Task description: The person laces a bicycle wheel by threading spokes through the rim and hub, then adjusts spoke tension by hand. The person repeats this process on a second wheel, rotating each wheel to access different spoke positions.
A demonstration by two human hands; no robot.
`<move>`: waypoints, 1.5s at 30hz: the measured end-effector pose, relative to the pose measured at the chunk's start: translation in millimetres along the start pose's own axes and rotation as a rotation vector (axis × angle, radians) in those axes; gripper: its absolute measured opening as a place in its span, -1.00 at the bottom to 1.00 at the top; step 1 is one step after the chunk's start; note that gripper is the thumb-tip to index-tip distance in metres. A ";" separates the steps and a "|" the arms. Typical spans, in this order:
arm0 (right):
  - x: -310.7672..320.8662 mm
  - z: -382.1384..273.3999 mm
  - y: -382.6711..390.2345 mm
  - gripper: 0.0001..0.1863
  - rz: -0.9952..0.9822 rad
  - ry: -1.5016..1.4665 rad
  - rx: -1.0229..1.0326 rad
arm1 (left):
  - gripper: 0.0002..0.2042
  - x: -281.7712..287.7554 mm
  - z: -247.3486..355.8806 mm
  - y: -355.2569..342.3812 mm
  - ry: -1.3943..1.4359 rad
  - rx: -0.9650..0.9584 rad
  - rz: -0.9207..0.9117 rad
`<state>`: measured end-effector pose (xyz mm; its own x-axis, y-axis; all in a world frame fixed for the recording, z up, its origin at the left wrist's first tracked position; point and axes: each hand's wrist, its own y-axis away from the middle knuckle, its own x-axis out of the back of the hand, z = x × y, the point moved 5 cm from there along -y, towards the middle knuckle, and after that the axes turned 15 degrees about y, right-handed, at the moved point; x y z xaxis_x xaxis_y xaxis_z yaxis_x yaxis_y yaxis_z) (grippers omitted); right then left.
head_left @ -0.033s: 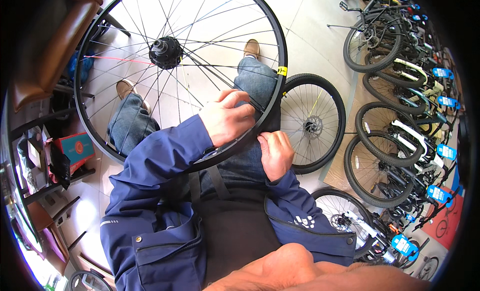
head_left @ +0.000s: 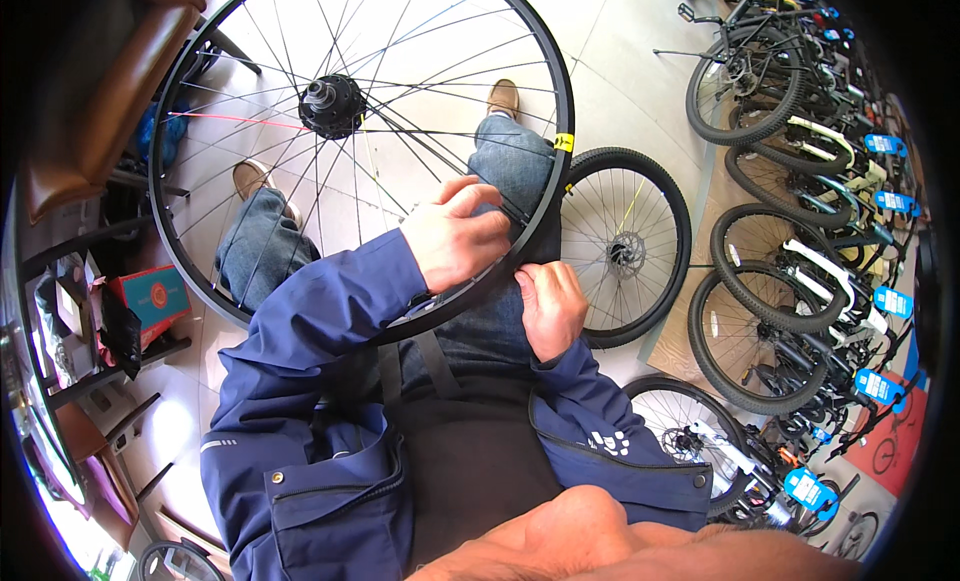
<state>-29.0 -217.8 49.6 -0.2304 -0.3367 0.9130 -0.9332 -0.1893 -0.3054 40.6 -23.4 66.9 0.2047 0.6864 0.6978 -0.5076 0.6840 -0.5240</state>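
Note:
A large tyreless wheel point(head_left: 561, 106) with black rim, hub point(head_left: 332, 106), mostly black spokes, one red spoke and a yellow rim label lies across my lap above my legs. My left hand point(head_left: 462, 233) has curled fingers gripping spokes just inside the rim's lower right. My right hand point(head_left: 548, 306) is pinched at the outer side of that rim, just below my left; what its fingertips hold is too small to make out. Beside the rim, a smaller tyred wheel point(head_left: 675, 216) with disc rotor stands behind my right hand.
Bicycles point(head_left: 780, 301) with blue tags line the right side on a wooden strip point(head_left: 670, 341). At left are a brown leather seat point(head_left: 95, 131), a dark rack point(head_left: 70, 381) and a red-and-teal box point(head_left: 150, 301). My shoes point(head_left: 503, 98) rest on the pale tiled floor point(head_left: 620, 51).

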 end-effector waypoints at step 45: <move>2.4 3.7 -0.5 -0.86 0.012 -0.049 -0.001 | -0.73 -23.0 -10.5 3.1 -0.045 -0.033 -0.068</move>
<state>-28.0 -221.9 50.9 -0.2274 -0.3840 0.8949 -0.9308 -0.1842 -0.3157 43.2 -34.4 44.1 0.1999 0.6268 0.7531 -0.4654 0.7371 -0.4900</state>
